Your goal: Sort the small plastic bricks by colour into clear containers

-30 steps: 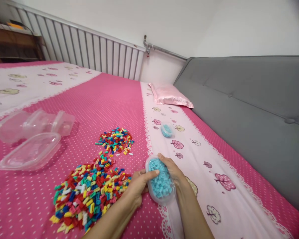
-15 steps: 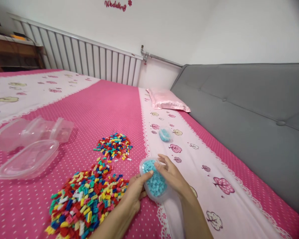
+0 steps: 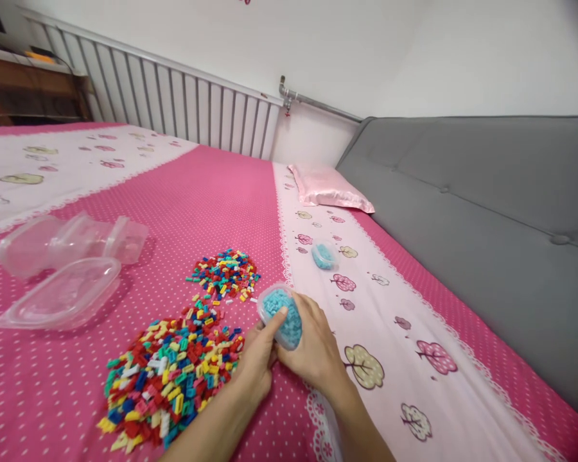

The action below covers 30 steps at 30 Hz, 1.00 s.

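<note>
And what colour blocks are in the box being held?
Light blue blocks, clearest in the head view.

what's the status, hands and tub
Left hand, right hand both holding blue-filled tub. Lid hard to tell. Larger brick pile close by left hand.

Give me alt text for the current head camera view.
The left hand and right hand hold a clear tub of blue bricks over a pink bed. Two piles of multicolored bricks and some clear containers lie to the left; a second tub sits beyond.
</note>
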Available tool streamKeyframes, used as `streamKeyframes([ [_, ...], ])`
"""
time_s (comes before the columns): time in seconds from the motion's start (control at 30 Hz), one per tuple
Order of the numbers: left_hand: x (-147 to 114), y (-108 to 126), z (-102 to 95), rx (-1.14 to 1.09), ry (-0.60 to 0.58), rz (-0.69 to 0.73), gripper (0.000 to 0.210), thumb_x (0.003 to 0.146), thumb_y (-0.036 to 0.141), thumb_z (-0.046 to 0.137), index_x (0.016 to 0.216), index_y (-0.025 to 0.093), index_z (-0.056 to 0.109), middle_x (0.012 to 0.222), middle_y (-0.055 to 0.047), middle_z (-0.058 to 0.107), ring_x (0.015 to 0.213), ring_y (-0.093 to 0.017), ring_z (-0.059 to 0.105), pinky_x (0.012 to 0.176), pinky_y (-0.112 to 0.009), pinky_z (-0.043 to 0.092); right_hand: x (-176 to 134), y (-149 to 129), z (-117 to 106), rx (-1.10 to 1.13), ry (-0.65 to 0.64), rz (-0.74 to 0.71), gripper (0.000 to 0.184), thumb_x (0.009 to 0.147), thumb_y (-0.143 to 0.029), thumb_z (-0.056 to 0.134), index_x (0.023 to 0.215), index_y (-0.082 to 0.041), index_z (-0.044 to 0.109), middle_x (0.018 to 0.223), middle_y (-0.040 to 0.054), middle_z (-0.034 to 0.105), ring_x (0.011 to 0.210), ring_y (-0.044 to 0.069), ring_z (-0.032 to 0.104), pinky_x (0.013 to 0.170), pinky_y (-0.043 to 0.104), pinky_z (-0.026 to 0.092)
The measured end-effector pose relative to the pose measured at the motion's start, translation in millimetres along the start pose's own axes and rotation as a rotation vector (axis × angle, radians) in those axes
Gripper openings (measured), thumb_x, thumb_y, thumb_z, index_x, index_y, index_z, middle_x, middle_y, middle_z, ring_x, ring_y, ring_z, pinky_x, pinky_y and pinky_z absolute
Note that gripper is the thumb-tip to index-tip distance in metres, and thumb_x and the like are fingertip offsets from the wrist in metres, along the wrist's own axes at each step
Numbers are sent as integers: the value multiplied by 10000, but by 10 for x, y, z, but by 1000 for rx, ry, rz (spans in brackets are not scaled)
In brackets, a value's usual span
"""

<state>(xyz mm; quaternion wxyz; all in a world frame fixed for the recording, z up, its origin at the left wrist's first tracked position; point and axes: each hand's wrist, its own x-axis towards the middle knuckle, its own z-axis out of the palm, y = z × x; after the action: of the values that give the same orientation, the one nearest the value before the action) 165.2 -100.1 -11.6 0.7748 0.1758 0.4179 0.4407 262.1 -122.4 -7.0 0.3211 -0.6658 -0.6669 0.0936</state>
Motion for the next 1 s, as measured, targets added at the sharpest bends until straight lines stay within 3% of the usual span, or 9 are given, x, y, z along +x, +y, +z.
streamKeyframes([
  [0.2, -25, 30, 11, -1, -47, -27, 365, 685, 345, 671, 978, 129, 645, 928, -94, 694, 815, -178, 652, 744, -247, 508, 48, 42, -41, 10, 1, 1, 720, 583, -228, 590, 1272, -221, 383, 1191, 88, 482, 1089, 258, 461, 921, 393, 413],
  [0.33, -27, 68, 7, -14, -20, -63, 397, 759, 429, 554, 1009, 128, 626, 939, -104, 683, 792, -170, 650, 688, -244, 504, 82, 60, -94, 53, -7, -10, 733, 551, -207, 580, 1261, -200, 397, 1164, 78, 515, 1097, 240, 467, 952, 369, 392],
  [0.47, -12, 76, -3, 3, -82, -71, 458, 778, 487, 488, 1068, 146, 586, 929, -107, 675, 760, -170, 646, 670, -258, 490, 107, 101, -146, 89, -4, 15, 733, 527, -207, 585, 1243, -182, 430, 1164, 83, 536, 1091, 240, 489, 955, 351, 393],
  [0.6, 53, 10, -34, 50, -55, -100, 503, 760, 511, 496, 1082, 128, 542, 968, -125, 646, 785, -174, 633, 738, -285, 472, 125, 250, -261, 111, 5, 153, 756, 522, -257, 613, 1253, -170, 440, 1204, 100, 526, 1080, 253, 514, 931, 348, 415],
  [0.77, 106, -108, -54, 210, 1, -65, 448, 712, 498, 560, 924, 103, 570, 940, -115, 603, 724, -161, 604, 698, -282, 462, 231, 612, -583, 43, 154, 396, 781, 530, -315, 627, 1274, -178, 432, 1204, 95, 541, 1079, 268, 522, 917, 368, 417],
  [1.0, 74, -147, -62, 301, -74, 35, 387, 700, 447, 585, 906, 119, 568, 919, -87, 594, 728, -159, 580, 717, -290, 443, 815, 1202, -1010, -244, 308, 625, 848, 526, -370, 643, 1297, -109, 405, 1224, 164, 519, 1115, 305, 489, 913, 383, 400],
])
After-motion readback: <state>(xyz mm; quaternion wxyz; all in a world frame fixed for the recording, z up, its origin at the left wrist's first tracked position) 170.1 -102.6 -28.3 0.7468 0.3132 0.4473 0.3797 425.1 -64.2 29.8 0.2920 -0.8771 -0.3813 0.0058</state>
